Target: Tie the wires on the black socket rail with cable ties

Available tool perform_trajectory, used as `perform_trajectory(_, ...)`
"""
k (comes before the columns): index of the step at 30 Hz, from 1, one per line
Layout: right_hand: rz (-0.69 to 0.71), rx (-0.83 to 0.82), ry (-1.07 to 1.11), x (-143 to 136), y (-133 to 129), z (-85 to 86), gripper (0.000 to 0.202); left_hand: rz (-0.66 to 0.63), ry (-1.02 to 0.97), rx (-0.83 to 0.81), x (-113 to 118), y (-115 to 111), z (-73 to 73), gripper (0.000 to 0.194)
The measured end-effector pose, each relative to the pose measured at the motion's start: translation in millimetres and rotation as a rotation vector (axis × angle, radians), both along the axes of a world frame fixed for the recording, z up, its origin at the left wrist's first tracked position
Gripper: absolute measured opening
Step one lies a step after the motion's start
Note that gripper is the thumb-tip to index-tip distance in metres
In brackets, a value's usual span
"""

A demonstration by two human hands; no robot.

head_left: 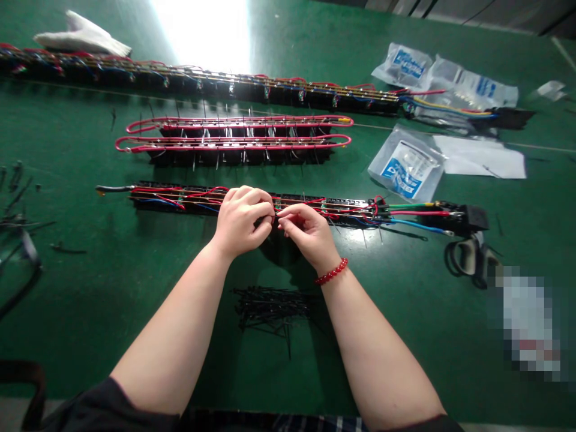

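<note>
White glare bleaches the far green tabletop (202,36); a lower-right patch (528,321) is pixelated.

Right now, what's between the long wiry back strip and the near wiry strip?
In the head view, two red-looped strips lie between the back strip and the near strip, with a plastic bag and white paper toward the right.

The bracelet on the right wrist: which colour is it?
Red; the bracelet shows in the head view.

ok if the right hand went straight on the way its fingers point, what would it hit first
Most likely the left hand: the right hand points leftward, almost straight at it, by the nearest strip. The gap looks tiny and depth is unclear, so they may already touch.
</note>
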State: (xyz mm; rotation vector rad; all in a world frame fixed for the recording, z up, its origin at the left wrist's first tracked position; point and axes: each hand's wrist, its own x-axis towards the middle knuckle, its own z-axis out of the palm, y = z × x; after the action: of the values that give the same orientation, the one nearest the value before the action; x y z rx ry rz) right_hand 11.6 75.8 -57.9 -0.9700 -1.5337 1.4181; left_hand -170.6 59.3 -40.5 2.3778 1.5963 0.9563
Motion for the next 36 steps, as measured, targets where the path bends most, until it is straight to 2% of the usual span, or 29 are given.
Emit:
perform_trajectory(14, -0.004, -0.037, 0.010, 0.4, -0.4, 1.5, 0.025, 0.037, -0.032, -0.003, 1.7, 0.5, -2.0, 0.011)
perform_trajectory(29, -0.020, -0.001, -0.004, -0.8, -2.2, 2.3, 0.022, 0.058, -0.026, 0.019, 2.4, 1.2, -4.5, 0.013)
perform_trajectory(36, -0.113, -0.024, -0.015, -1.0, -4.3, 5.5, 0.022, 0.104, -0.148, 0.048, 3.7, 2.4, -3.5, 0.018)
